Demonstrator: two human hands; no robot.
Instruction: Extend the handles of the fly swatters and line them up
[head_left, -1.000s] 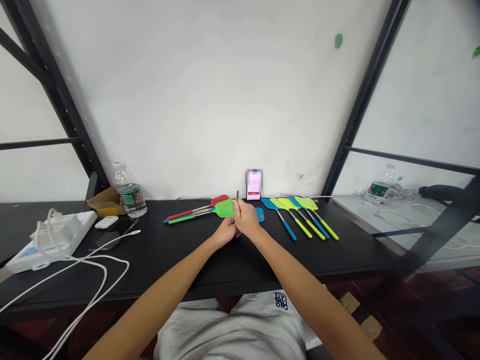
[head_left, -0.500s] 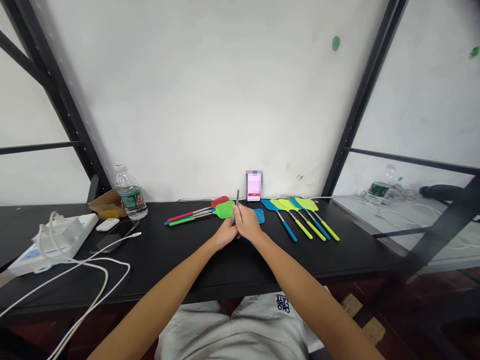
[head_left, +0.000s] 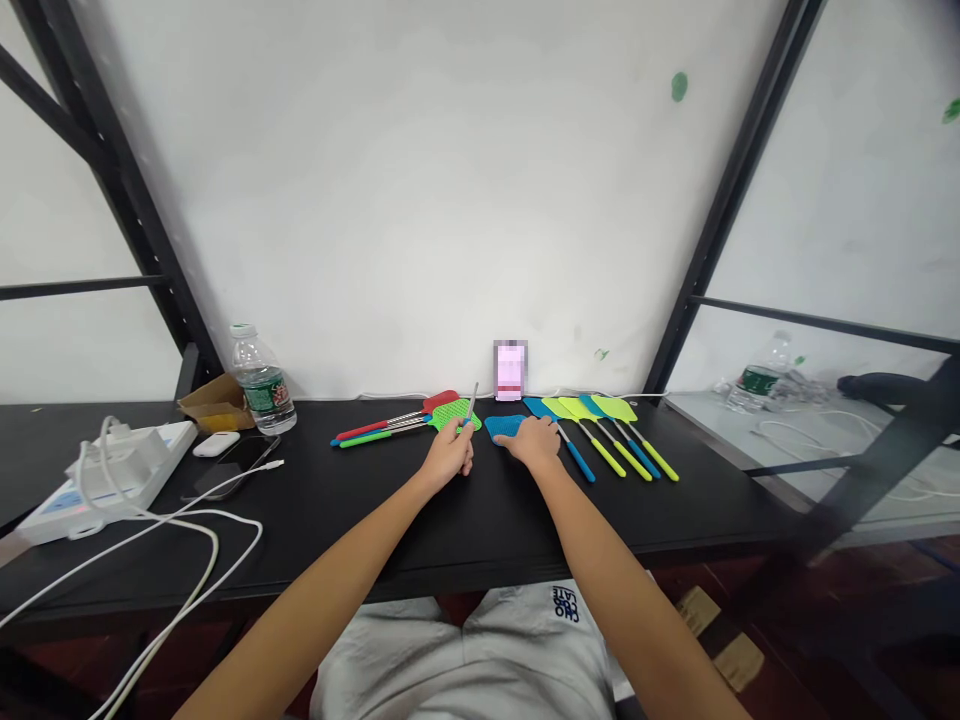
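Note:
My left hand (head_left: 448,452) is closed around a fly swatter handle (head_left: 466,420), blue where it shows, with a thin metal rod pointing up; most of the handle is hidden in the fist. A loose blue fly swatter head (head_left: 504,427) lies flat on the table. Over its right side is my right hand (head_left: 537,441), fingers spread and thumb at its near edge; whether it grips the head is not clear. Behind my left hand lies a green fly swatter (head_left: 446,412), beside a red fly swatter (head_left: 441,401). Several blue and yellow-green fly swatters (head_left: 615,445) lie fanned out right of my right hand.
A phone (head_left: 511,372) stands against the wall at the back of the black table (head_left: 480,545). On the left are a water bottle (head_left: 264,385), a cardboard box (head_left: 217,405), a dark phone (head_left: 236,465), a white case (head_left: 216,445), and a power strip (head_left: 142,480) with white cables.
My hands, together around the metal rod before, have separated. My right hand has let go and moved right onto the blue head; my left hand keeps the handle and has shifted slightly.

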